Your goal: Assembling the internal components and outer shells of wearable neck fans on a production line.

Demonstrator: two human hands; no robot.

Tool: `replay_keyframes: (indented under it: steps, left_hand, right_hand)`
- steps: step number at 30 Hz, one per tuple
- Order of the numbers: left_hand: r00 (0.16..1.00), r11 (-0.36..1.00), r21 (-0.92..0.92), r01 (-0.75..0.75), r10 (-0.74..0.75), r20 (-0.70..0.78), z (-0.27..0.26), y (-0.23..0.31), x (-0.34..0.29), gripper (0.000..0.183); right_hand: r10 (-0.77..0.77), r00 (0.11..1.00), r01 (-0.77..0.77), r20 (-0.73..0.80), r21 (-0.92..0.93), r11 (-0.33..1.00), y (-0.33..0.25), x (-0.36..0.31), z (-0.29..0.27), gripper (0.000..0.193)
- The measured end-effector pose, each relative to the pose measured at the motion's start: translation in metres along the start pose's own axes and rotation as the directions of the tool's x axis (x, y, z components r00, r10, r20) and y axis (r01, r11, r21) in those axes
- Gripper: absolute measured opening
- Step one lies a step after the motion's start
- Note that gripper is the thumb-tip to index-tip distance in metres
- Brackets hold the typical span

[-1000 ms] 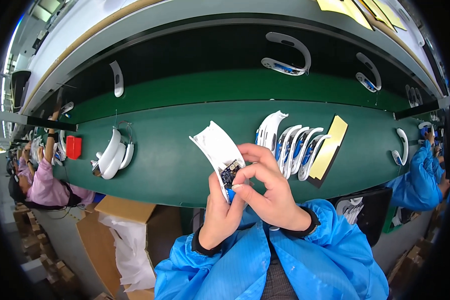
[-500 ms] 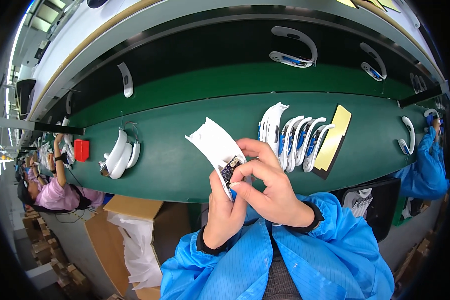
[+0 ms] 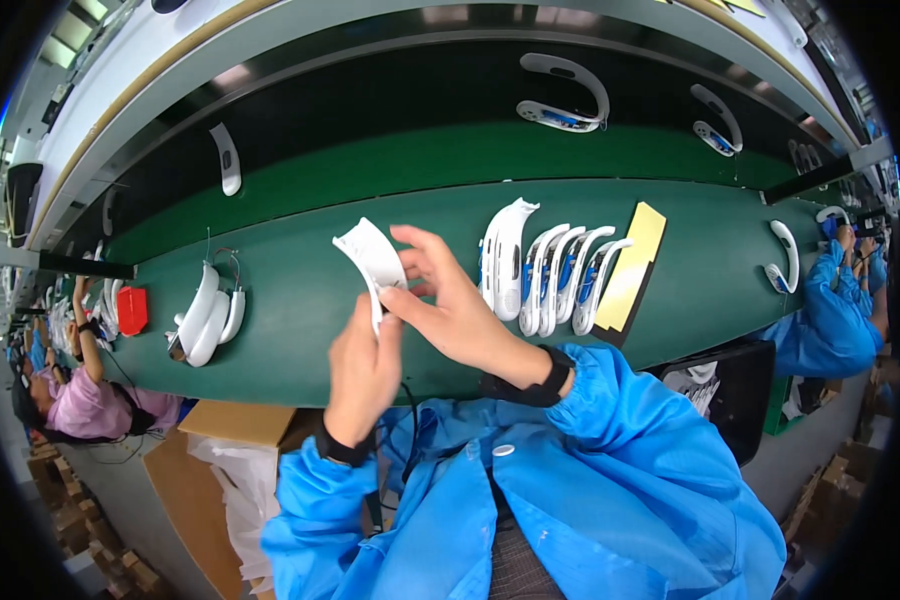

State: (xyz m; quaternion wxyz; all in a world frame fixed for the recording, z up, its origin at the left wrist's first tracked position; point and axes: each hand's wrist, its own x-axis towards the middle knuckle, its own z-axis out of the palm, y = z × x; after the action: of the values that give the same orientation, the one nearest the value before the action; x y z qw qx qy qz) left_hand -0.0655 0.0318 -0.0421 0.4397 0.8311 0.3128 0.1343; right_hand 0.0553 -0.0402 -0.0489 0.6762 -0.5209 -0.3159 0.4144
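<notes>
Both hands hold one white curved shell [image 3: 370, 262] up over the near edge of the green bench [image 3: 300, 300], just in front of the person's chest. The left hand [image 3: 362, 375] grips the shell's lower end from beneath, fingers closed round it. The right hand [image 3: 448, 305] comes in from the side, thumb and forefinger pinching at the shell's inner edge while the other fingers fan out above. A thin dark wire hangs down from between the hands toward the blue sleeves.

Judged from how things lie, the work on this piece is midway: the shell is in hand and being fitted or checked at its inner face, and it has not been set down with the others. A row of shells [image 3: 545, 272] stands on edge just right of the hands, blue showing inside them, with a yellow card [image 3: 632, 262] leaning at the row's right end. A smaller pile of shells [image 3: 208, 315] lies toward the bench's left, a red box [image 3: 132, 310] beyond it. More single pieces lie on the far belt [image 3: 420, 150].

The held shell is a smooth, matt white arc, wider at its upper end and narrowing toward the grip; what sits inside it is hidden by the fingers.
</notes>
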Motion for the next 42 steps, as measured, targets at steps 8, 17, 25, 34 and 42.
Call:
replay_keyframes:
  steps: [8, 17, 25, 34, 42]
  left_hand:
    - [0.909, 0.927, 0.205, -0.313, 0.229, 0.349, -0.051, -0.04, 0.024, 0.035]
    - [0.87, 0.44, 0.75, 0.493, -0.273, -0.412, -0.137, -0.329, 0.049, 0.052]
    - [0.957, 0.535, 0.797, 0.281, -0.221, -0.189, -0.141, -0.345, 0.019, 0.032]
    - [0.894, 0.666, -0.743, -0.064, -0.293, -0.339, -0.147, -0.151, 0.023, 0.038]
    - [0.995, 0.994, -0.053, -0.092, 0.09, -0.046, -0.072, 0.002, 0.028, 0.059]
  right_hand:
    - [-0.083, 0.983, 0.066, -0.163, -0.107, 0.992, 0.069, 0.022, 0.016, 0.047]
    - [-0.208, 0.958, 0.105, -0.199, -0.431, 0.896, 0.041, -0.021, -0.015, 0.029]
    - [-0.014, 0.985, -0.031, -0.171, -0.26, 0.965, 0.034, -0.027, -0.019, 0.044]
    - [-0.043, 0.997, 0.064, 0.065, -0.36, 0.931, 0.016, -0.025, -0.007, 0.044]
    - [-0.149, 0.982, 0.187, 0.115, -0.498, 0.847, -0.028, -0.038, -0.012, 0.05]
